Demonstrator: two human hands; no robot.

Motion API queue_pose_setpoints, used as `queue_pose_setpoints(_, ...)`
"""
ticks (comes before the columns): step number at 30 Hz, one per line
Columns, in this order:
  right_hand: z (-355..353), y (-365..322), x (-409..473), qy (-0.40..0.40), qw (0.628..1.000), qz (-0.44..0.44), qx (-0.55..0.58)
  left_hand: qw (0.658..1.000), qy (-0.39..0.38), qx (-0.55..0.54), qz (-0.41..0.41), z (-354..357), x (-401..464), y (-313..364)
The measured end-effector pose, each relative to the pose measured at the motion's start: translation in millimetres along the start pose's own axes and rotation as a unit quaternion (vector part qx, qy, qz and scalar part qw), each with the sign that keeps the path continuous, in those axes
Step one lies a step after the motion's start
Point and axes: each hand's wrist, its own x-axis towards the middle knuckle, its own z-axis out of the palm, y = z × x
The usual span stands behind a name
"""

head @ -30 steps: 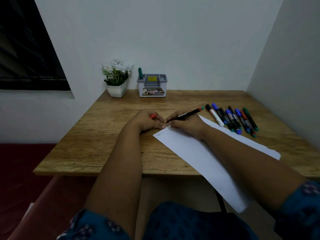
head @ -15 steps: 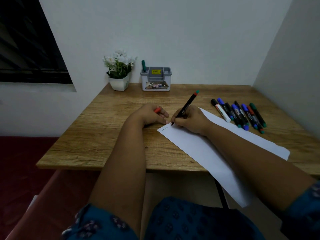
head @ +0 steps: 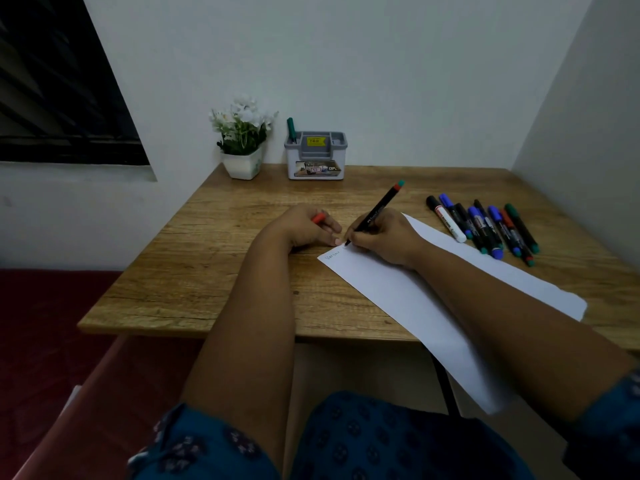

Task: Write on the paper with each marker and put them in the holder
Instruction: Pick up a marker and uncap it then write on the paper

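A long white paper (head: 408, 292) lies slanted across the wooden table (head: 207, 271), its near end hanging over the front edge. My right hand (head: 384, 237) grips a black marker (head: 379, 207) with a red and green end, its tip touching the paper's far corner beside a short written word. My left hand (head: 308, 226) rests on the table just left of the paper, curled around a red cap (head: 318, 217). A grey and white holder (head: 316, 155) stands at the back with one green marker (head: 291, 128) in it. Several capped markers (head: 485, 226) lie in a row at the right.
A white pot of white flowers (head: 244, 140) stands left of the holder against the back wall. A wall closes the table's right side. A dark window (head: 52, 81) is at the far left. My lap in blue patterned cloth is below the table edge.
My right hand raised the marker from nearly flat to a steep writing angle and set its tip on the paper's far corner. The left hand kept the red cap in place.
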Motion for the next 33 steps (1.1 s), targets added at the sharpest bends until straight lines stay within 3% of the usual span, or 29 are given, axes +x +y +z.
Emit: queue_pose_setpoints(33, -1.0, -0.4, -1.1, 0.037, 0.999, 0.01, 0.003, 1.0, 0.004, -0.002, -0.004, 1.1, -2.2, 0.5)
